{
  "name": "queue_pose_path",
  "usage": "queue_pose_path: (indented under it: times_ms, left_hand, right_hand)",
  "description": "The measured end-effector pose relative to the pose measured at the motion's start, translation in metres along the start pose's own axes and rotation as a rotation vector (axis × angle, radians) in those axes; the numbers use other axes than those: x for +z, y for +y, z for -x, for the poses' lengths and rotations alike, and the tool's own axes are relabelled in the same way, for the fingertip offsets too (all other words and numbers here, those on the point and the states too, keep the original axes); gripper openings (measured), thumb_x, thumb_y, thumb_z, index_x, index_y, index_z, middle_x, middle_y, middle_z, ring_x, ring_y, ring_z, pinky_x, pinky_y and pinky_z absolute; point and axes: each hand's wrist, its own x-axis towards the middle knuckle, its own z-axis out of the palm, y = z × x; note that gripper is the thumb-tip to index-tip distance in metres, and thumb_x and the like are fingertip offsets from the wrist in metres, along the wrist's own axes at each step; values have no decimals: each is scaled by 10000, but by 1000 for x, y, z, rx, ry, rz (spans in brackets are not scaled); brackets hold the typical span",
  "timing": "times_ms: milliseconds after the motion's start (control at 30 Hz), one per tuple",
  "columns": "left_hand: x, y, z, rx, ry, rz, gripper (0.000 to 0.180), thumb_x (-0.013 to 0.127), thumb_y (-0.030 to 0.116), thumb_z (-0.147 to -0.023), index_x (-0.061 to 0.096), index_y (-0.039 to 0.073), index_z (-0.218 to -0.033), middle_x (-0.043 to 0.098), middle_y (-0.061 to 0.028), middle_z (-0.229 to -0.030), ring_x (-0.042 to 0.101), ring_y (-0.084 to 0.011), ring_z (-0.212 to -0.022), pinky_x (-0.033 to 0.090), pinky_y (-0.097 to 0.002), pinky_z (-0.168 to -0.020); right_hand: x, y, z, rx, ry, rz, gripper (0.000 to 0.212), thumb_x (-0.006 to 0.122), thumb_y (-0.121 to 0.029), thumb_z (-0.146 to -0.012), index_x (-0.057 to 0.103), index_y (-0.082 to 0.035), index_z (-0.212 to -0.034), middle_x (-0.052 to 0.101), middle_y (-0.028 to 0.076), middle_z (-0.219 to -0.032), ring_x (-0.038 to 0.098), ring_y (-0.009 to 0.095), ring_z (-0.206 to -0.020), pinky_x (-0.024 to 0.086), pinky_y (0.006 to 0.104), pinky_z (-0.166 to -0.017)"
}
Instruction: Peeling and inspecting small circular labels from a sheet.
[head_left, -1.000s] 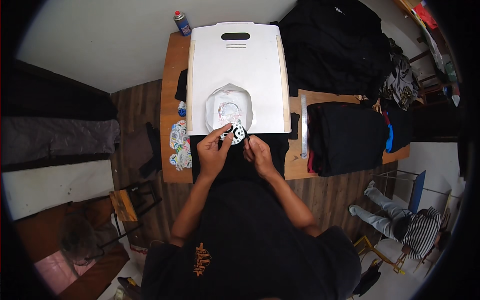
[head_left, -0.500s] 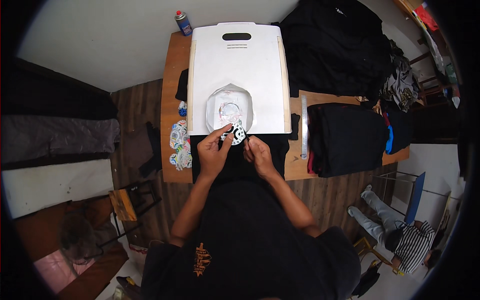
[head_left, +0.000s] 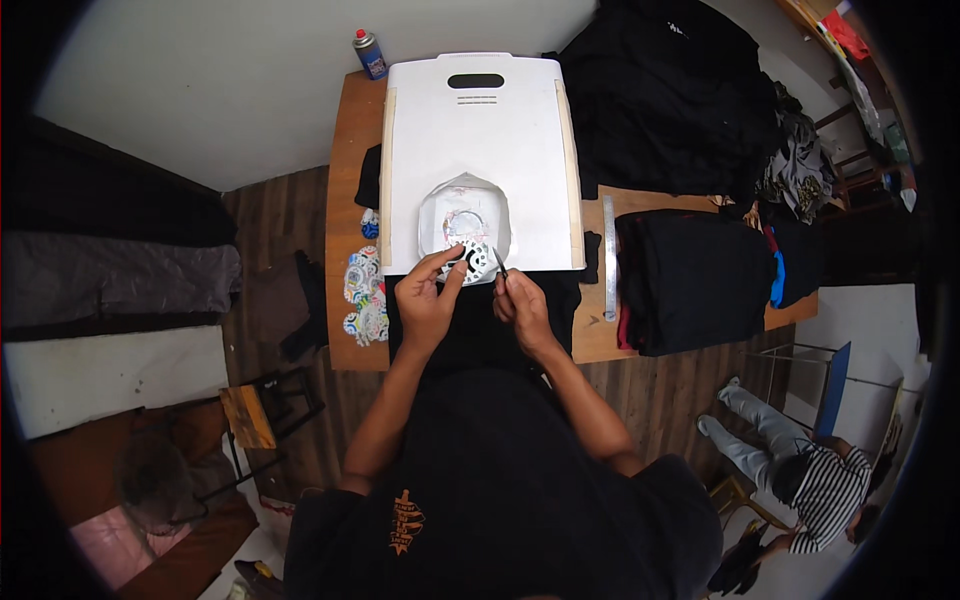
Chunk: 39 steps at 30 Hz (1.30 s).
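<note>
My left hand (head_left: 426,306) pinches a round black-and-white printed disc (head_left: 484,264) at its left edge, between thumb and fingers. The disc is held up over the near edge of a white board (head_left: 520,150). Just right of it, my right hand (head_left: 525,312) grips a thin, dark, pointed tool (head_left: 502,262), tip upward; its exact kind is too small to make out. The tip stands close beside the disc with a slight gap. Behind the disc, an octagonal white paper-like tray (head_left: 432,208) lies on the board. Black cloth (head_left: 480,325) hangs below the board's near edge.
Several colourful round cutouts (head_left: 366,290) lie left of the board on the wooden table (head_left: 345,170). A spray can (head_left: 370,55) stands at the far left. A metal ruler (head_left: 609,260) and folded black garments (head_left: 695,280) are at right. Another person (head_left: 825,490) is far right.
My right hand has turned the tool more upright and a little away from the disc's right edge. My left hand still holds the disc. The whole view has shifted slightly.
</note>
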Motion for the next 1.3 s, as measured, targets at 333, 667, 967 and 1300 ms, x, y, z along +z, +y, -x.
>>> queue_pose_path:
  times_ms: [333, 667, 967, 1300]
  left_hand:
    - [15, -10, 5, -64, -52, 34, 263, 623, -53, -925, 635, -91, -1185, 677, -117, -1085, 618, -111, -975, 487, -221, -863]
    - [17, -7, -2, -96, -107, 126, 261, 640, -40, -919, 640, -90, -1175, 683, -123, -1094, 620, -131, -1018, 480, -242, -898]
    - [6, 0, -5, -83, -174, 135, 270, 621, -39, -932, 630, -88, -1198, 678, -130, -1100, 614, -126, -1013, 471, -240, -899]
    - [7, 2, -9, -135, -150, 137, 310, 619, -36, -934, 601, -104, -1236, 669, -154, -1130, 622, -142, -1025, 482, -250, -916]
  right_hand:
    - [-9, -17, 8, -56, 124, 139, 357, 380, -329, -1055, 532, -12, -1113, 403, -6, -600, 361, 84, -537, 305, 227, -525]
    - [5, -15, 25, -77, 224, 113, 333, 345, -330, -1073, 506, -39, -1066, 417, 3, -601, 377, 87, -514, 321, 220, -494]
    - [13, -4, 16, -75, 176, 133, 378, 340, -353, -1076, 540, -47, -980, 327, -38, -578, 293, 65, -499, 278, 229, -495]
    - [7, 5, 15, -59, 159, 152, 381, 365, -352, -1073, 538, -43, -933, 322, -48, -571, 293, 64, -510, 276, 235, -510]
